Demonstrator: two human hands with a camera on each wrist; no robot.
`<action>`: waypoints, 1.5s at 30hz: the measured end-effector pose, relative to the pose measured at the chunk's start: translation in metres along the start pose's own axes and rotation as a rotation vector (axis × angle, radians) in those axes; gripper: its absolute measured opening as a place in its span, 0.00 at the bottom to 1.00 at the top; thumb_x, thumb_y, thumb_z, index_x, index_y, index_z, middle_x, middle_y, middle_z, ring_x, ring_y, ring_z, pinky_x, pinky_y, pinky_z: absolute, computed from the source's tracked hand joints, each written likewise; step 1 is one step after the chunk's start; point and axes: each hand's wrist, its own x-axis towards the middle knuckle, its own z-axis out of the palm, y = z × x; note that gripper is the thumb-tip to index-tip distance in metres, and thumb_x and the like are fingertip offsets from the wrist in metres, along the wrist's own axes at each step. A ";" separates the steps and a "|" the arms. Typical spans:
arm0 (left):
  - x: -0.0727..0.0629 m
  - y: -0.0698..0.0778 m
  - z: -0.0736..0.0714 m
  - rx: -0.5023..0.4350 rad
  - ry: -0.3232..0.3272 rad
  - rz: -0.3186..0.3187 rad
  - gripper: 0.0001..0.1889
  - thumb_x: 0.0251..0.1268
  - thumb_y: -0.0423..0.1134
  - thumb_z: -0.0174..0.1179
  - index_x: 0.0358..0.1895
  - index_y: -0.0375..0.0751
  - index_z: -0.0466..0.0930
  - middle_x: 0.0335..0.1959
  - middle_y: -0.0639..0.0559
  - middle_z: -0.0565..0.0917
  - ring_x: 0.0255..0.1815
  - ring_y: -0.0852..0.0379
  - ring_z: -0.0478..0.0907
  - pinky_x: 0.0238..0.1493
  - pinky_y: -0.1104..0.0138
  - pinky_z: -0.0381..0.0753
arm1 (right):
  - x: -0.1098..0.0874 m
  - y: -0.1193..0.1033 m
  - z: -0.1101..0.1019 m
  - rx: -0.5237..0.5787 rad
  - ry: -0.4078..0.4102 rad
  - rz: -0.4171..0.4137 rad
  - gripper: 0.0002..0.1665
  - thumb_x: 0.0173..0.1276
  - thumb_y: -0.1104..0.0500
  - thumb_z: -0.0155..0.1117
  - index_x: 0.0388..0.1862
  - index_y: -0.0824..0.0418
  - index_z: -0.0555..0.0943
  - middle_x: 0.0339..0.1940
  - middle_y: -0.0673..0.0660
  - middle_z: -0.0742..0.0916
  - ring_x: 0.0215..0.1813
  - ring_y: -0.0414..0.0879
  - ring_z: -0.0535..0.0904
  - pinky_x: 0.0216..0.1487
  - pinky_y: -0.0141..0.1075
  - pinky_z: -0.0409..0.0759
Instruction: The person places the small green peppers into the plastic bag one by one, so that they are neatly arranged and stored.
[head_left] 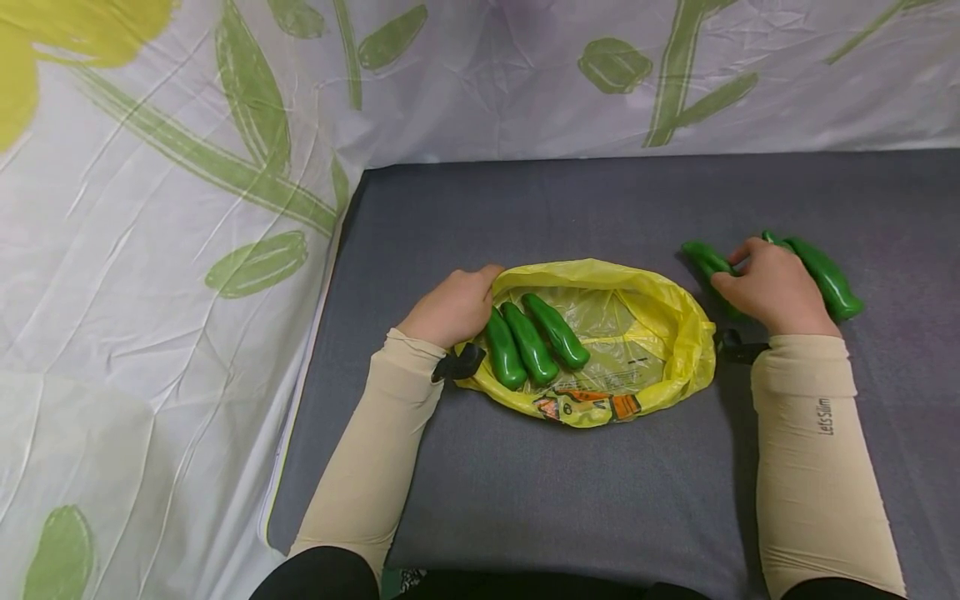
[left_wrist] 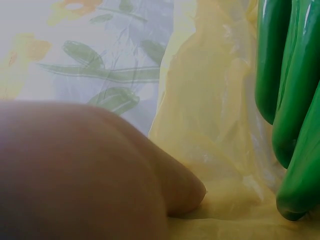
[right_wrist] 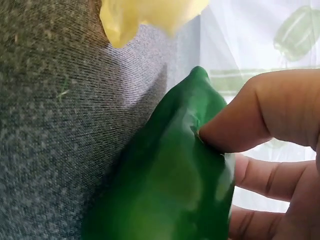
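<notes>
A yellow plastic bag lies with its mouth spread wide, and three green peppers rest side by side at its left inside. My left hand grips the bag's left rim; in the left wrist view the thumb lies against the yellow plastic. To the right of the bag, my right hand pinches another green pepper between thumb and fingers, close to the grey cloth. Beyond that hand lie two more green peppers, one of them mostly hidden by it.
Grey cloth covers the table. A white sheet with green leaf prints hangs along the back and the left side. Black straps sit at both wrists over beige sleeves.
</notes>
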 end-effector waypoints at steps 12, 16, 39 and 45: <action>0.000 0.001 -0.001 0.001 -0.004 0.001 0.22 0.86 0.34 0.38 0.74 0.40 0.72 0.39 0.43 0.85 0.31 0.52 0.82 0.40 0.59 0.83 | 0.003 0.000 0.006 0.013 -0.045 -0.008 0.34 0.75 0.45 0.63 0.59 0.73 0.69 0.45 0.72 0.82 0.43 0.65 0.78 0.41 0.56 0.76; 0.000 0.000 0.000 0.005 -0.004 0.003 0.22 0.86 0.34 0.38 0.73 0.40 0.72 0.40 0.44 0.85 0.31 0.52 0.82 0.40 0.59 0.83 | 0.004 0.000 0.008 0.012 -0.059 -0.003 0.34 0.75 0.44 0.63 0.58 0.72 0.68 0.44 0.70 0.82 0.41 0.64 0.77 0.39 0.55 0.76; -0.001 0.002 -0.001 0.010 0.004 -0.015 0.21 0.86 0.35 0.37 0.70 0.43 0.74 0.41 0.44 0.85 0.35 0.50 0.82 0.44 0.56 0.82 | 0.003 -0.004 0.006 0.034 -0.082 -0.005 0.38 0.75 0.43 0.62 0.64 0.75 0.67 0.43 0.70 0.83 0.41 0.63 0.79 0.39 0.54 0.78; -0.002 0.002 -0.002 -0.004 -0.008 -0.031 0.23 0.86 0.36 0.37 0.75 0.44 0.71 0.45 0.43 0.85 0.35 0.51 0.82 0.44 0.57 0.82 | -0.002 -0.010 0.000 0.049 -0.085 -0.033 0.37 0.76 0.45 0.62 0.64 0.75 0.66 0.33 0.64 0.81 0.37 0.60 0.78 0.37 0.51 0.77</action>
